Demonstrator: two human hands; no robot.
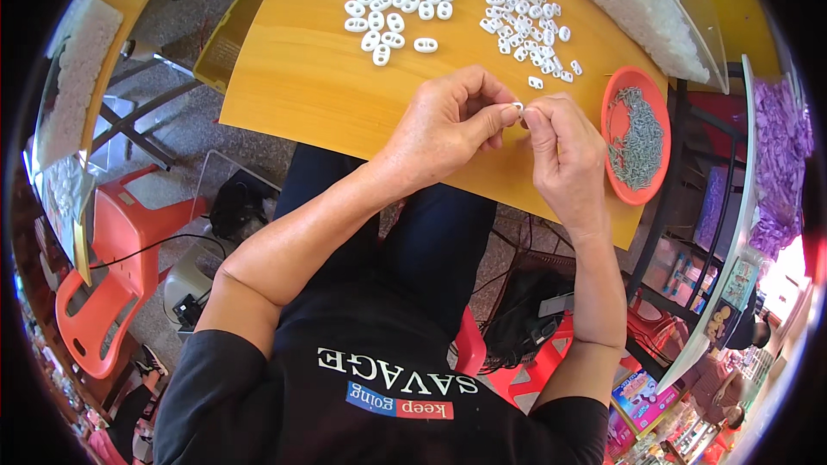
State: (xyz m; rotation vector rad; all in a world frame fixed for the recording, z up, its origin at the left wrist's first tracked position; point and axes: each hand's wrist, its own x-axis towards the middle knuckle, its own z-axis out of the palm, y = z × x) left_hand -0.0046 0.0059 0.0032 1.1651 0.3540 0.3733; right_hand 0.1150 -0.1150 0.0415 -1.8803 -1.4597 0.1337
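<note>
Working at the near desk [293, 77] edge, with open room leftward, we pinch a white piece [518, 107] in our left hand [444, 127], right hand [566, 153] beside it, fingertips pressed together.

We bring our left hand [444, 125] and right hand [570, 155] together in front of us, their fingertips meeting. Our left thumb reaches across toward the right, pressed near its curled forefinger in a pinch, the other fingers folded behind. Our right thumb lies against its bent forefinger, the remaining fingers tucked in and mostly hidden. Our left forearm [301, 228] slants forward and inward from a bent elbow; our right forearm [600, 293] runs nearly straight ahead, its elbow bent outward. Both forearms are bare.
</note>
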